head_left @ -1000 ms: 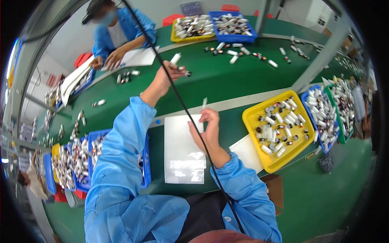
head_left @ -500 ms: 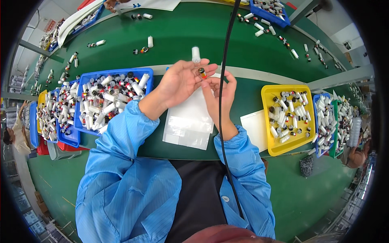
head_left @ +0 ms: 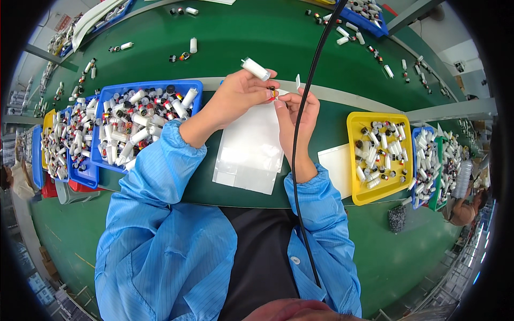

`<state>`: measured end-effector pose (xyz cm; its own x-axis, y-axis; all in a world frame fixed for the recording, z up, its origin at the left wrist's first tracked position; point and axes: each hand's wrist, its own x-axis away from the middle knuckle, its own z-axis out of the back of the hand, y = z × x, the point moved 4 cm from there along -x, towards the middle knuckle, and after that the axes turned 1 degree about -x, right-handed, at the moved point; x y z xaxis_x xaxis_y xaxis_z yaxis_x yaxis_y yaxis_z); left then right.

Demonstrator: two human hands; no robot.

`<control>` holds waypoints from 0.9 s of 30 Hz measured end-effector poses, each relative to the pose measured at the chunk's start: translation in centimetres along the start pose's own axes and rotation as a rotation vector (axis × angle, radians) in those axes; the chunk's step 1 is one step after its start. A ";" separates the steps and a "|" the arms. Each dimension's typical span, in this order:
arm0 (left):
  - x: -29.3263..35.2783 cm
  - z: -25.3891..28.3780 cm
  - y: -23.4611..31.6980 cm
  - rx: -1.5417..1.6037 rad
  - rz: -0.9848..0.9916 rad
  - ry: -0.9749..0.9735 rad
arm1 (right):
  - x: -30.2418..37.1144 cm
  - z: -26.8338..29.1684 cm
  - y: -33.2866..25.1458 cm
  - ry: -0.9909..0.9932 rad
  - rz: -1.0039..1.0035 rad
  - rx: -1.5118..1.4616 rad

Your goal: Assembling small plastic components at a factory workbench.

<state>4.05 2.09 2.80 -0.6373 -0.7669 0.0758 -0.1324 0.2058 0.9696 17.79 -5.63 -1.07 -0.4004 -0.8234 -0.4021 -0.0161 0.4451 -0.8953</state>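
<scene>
My left hand point(head_left: 235, 101) is closed, with a white capped cylinder point(head_left: 255, 69) tilted between its fingers. Thumb and forefinger of that hand pinch a small black-and-red part point(head_left: 273, 93). Close against it, my right hand point(head_left: 301, 115) has its thumb and fingertips at the same small part. A thin white piece point(head_left: 298, 81) sticks up by the right fingers; how it is held is hard to make out. Beneath both hands a white sheet in a clear sleeve point(head_left: 249, 152) lies on the green table.
A blue tray point(head_left: 200, 91) heaped with white cylinders and small dark parts stands left. To the right is a yellow tray point(head_left: 350, 160) with similar parts, beside a white sheet point(head_left: 334, 168). Loose cylinders point(head_left: 193, 45) dot the far table. A black cable point(head_left: 316, 59) hangs across the view.
My left hand has turned from palm-up to a pinch on the small part, and the white cylinder has tipped leftward. The thin white piece now shows above my right fingers.
</scene>
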 end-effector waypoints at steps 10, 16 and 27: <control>0.1 -0.6 -0.3 0.049 0.018 0.052 | 0.7 -0.2 -0.9 0.012 0.218 0.284; -0.2 0.3 -0.7 -0.102 -0.038 0.059 | 0.5 0.1 0.0 -0.019 0.000 0.084; -0.2 -0.2 -0.7 -0.242 -0.093 -0.005 | -0.8 1.2 -0.7 -0.032 -0.293 -0.416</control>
<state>4.47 1.98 2.15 -0.6346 -0.7726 -0.0171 -0.0057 -0.0174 0.9998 19.27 -5.69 -0.38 -0.2964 -0.9421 -0.1567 -0.4899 0.2908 -0.8219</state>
